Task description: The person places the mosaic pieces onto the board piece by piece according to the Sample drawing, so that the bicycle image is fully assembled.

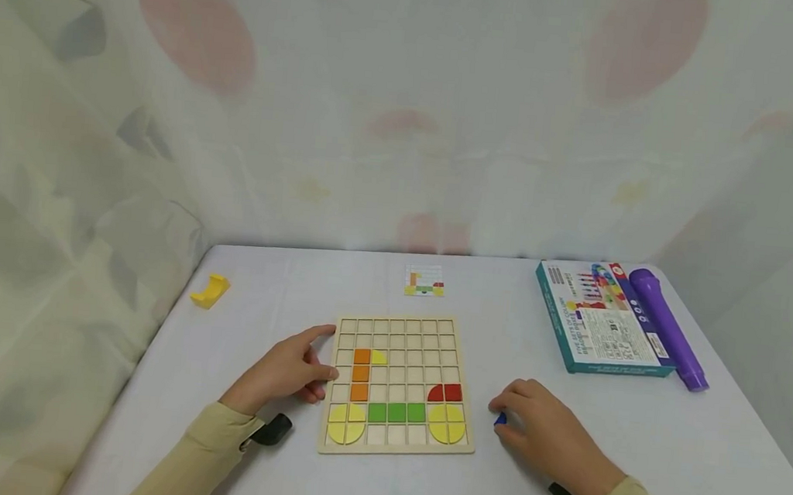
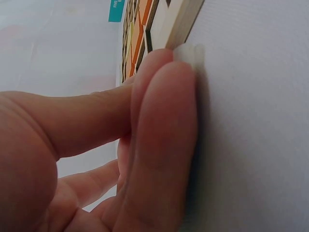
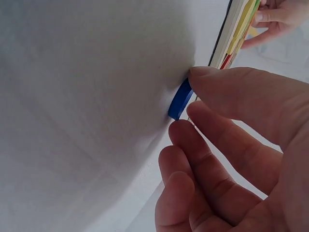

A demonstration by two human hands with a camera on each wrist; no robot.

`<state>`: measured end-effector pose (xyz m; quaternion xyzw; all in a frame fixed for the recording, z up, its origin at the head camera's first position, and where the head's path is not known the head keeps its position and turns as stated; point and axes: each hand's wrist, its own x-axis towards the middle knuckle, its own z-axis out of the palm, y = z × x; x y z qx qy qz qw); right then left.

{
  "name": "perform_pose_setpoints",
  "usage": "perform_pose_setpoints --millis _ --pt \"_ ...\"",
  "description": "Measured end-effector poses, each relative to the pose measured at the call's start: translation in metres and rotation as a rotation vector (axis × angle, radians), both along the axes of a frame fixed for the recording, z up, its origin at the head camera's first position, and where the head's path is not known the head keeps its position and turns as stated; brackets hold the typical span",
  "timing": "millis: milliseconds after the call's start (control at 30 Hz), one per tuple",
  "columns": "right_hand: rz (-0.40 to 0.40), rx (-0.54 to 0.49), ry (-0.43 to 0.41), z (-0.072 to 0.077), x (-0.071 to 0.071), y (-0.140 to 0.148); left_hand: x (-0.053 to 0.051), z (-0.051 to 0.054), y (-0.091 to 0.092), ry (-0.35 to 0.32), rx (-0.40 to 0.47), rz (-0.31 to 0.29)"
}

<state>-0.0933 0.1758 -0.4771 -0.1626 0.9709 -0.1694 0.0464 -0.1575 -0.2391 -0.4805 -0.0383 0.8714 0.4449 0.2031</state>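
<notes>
A square wooden grid board point(image 1: 401, 439) lies on the white table in the head view. It carries orange squares point(image 1: 361, 373), green squares point(image 1: 397, 412), red pieces point(image 1: 453, 392) and yellow rounded pieces point(image 1: 346, 423). At its left edge, my left hand point(image 1: 287, 369) touches the frame with the thumb and a stretched index finger; in the left wrist view its other fingertips point(image 2: 166, 87) meet the board's side. To the board's right, my right hand point(image 1: 544, 432) pinches a small blue piece point(image 3: 180, 99) by the tabletop. The fingers partly hide that piece.
A small pattern card point(image 1: 425, 281) lies behind the board. At the back right are a flat game box point(image 1: 607, 318) with a teal side and a purple tube point(image 1: 669, 331). A yellow curved block point(image 1: 210, 292) sits at the back left. Cloth hangs around the table.
</notes>
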Motion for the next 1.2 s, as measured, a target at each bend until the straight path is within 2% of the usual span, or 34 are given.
perform_pose_setpoints --millis 233,800,1200 --pt "-0.002 0.021 -0.035 0.000 -0.001 0.004 0.000 -0.001 0.000 0.001 0.001 -0.001" --pt "0.108 -0.009 0.079 -0.002 -0.002 0.009 0.001 0.000 0.000 0.002 0.007 0.001" --pt "0.098 0.003 0.078 -0.003 -0.009 -0.005 0.000 0.000 -0.001 0.007 0.005 -0.001"
